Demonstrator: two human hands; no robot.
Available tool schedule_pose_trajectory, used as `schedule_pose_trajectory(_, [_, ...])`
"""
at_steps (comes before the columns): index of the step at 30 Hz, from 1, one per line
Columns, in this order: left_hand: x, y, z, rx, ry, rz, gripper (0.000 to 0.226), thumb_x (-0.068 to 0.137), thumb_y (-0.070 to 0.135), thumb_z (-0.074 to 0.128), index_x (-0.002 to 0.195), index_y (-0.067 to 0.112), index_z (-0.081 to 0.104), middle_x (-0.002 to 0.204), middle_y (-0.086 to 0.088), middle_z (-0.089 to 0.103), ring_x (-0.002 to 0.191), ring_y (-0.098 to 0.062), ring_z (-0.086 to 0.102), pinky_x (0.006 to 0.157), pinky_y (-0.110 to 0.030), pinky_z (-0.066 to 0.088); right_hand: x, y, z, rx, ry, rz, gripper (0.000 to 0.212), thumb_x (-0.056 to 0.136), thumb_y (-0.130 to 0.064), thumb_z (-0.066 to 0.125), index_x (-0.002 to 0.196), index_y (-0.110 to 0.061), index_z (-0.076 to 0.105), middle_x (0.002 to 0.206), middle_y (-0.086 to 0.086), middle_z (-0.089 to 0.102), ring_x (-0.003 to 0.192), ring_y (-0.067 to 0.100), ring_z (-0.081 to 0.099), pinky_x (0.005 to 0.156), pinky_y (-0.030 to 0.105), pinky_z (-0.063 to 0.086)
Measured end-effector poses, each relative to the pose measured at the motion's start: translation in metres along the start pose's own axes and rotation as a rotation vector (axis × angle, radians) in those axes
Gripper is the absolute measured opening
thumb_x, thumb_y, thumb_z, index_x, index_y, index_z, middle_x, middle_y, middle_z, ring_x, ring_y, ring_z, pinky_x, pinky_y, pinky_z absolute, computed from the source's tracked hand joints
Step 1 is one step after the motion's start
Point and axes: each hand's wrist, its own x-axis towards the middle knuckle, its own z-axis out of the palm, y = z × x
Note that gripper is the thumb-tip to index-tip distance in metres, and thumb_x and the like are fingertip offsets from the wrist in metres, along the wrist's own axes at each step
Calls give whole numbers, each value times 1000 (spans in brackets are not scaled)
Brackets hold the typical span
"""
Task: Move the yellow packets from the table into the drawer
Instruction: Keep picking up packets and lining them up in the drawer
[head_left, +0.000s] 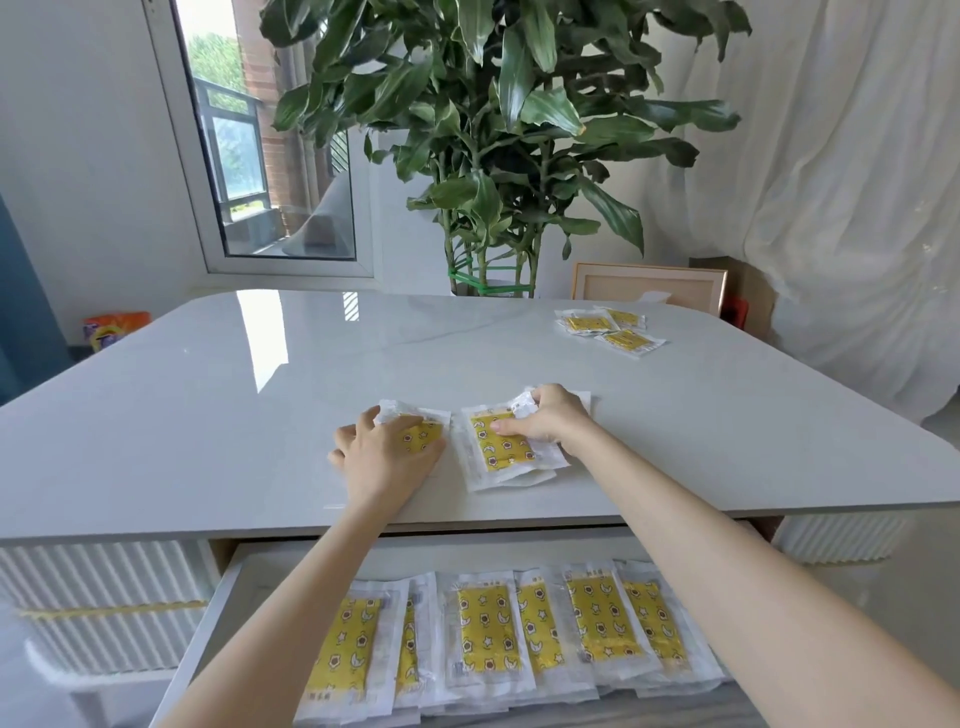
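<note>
Near the table's front edge lie two small stacks of yellow packets in clear wrappers. My left hand rests flat on the left stack, covering most of it. My right hand grips the top edge of the right stack, thumb on the yellow print. A third group of yellow packets lies apart at the far right of the table. Below the table edge the white drawer stands pulled out, holding a row of several yellow packets.
The glossy white table fills the middle. Behind it stand a large leafy plant and a framed panel. A window is at the back left, white curtains at the right. A ribbed white cabinet front sits left of the drawer.
</note>
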Motion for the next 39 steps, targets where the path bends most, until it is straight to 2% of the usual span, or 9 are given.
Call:
schedule_pose_trajectory(4, [2,2,-2,14,21,-57,36,89,47,51,124,39,58,148,0,37,128,-31,35,100,-40,21,-5,-9,1,-200,-70,-15,76,72,-62,70,122,-8,50,119,9,56,109,24,55,81,28,43])
schedule_pose_trajectory(7, [6,-3,-6,0,49,-98,38,89,46,50,125,39,56,147,1,37,127,-28,42,100,-40,20,-6,-13,6,-241,-93,-11,81,72,-60,73,126,-5,47,116,7,56,98,23,54,74,27,41])
schedule_pose_trajectory(14, [35,-8,-18,16,-171,-169,66,75,50,68,135,42,41,135,0,50,121,-25,51,99,-39,35,-11,-23,12,-175,-97,15,97,67,-46,83,138,-1,36,135,9,50,110,23,55,74,27,42])
schedule_pose_trajectory(17, [41,-10,-20,-61,-259,-179,72,67,45,77,131,40,46,129,-2,54,117,-26,53,100,-47,42,-14,-22,15,-98,-77,30,106,63,-43,87,141,-2,29,139,10,46,123,25,50,82,29,42])
schedule_pose_trajectory(21, [37,-8,-20,-77,-322,-171,91,52,52,80,133,39,40,112,1,61,114,-26,55,100,-46,43,-19,-19,18,-86,-40,13,87,64,-44,86,130,-5,42,129,6,53,116,23,54,83,29,46])
schedule_pose_trajectory(27, [28,-5,-25,-116,-366,-188,119,42,54,81,144,32,25,118,-3,61,119,-26,52,104,-44,39,-29,-13,25,7,-16,-3,69,65,-42,85,114,-8,50,117,7,61,105,22,60,79,29,48])
schedule_pose_trajectory(31, [13,2,-35,-97,-387,-187,96,65,43,83,142,17,32,135,-5,48,125,-25,46,105,-35,38,-40,-8,25,103,-16,-37,63,71,-36,83,116,-7,50,117,8,59,103,22,56,78,29,46])
schedule_pose_trajectory(34, [2,5,-40,-198,-391,-208,81,74,30,79,138,5,36,136,-8,44,125,-24,45,88,-26,39,-48,-1,25,193,-30,-59,54,76,-31,79,113,-8,47,120,7,56,101,20,53,78,28,43])
schedule_pose_trajectory(39, [-18,-1,-58,-370,-369,-239,78,75,30,79,137,7,38,131,-7,50,112,-24,54,82,-27,44,-60,9,22,378,-73,-100,74,67,-37,82,128,-10,49,126,4,57,118,22,55,99,39,47])
